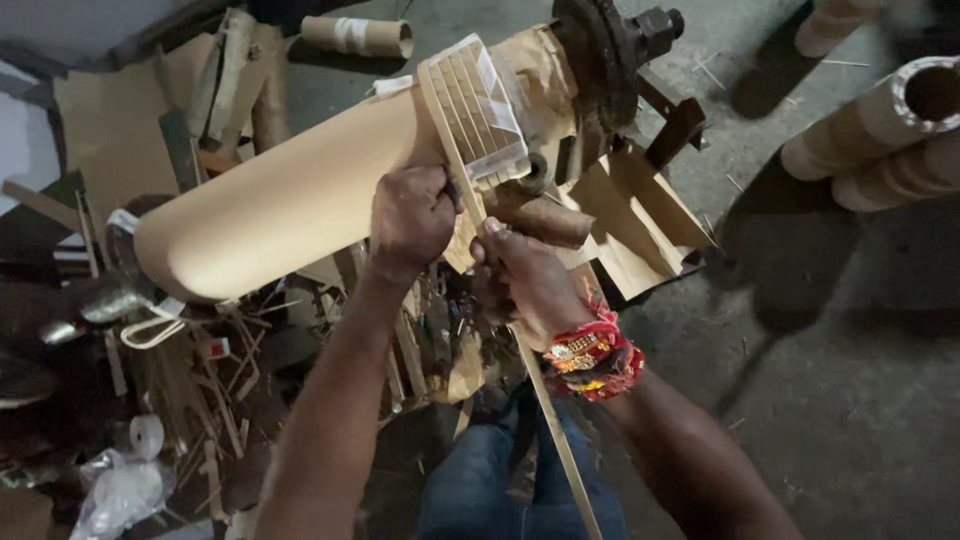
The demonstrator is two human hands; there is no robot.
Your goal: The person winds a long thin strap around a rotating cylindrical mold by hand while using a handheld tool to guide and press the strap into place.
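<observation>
A large roll of brown paper lies across the middle, one end mounted on a dark metal disc and bolt. A long thin wooden stick runs from the lower middle up to a flat slatted wooden frame resting on the roll. My left hand is closed around the stick just below the frame, against the roll. My right hand, with red thread bands at the wrist, grips the same stick lower down, beside a short brown cardboard tube.
Cardboard tubes lie at the top and stacked at the upper right. Wood strips, scraps and a tape roll litter the floor at left. Folded brown card sits under the metal mount. Grey concrete floor lies to the right.
</observation>
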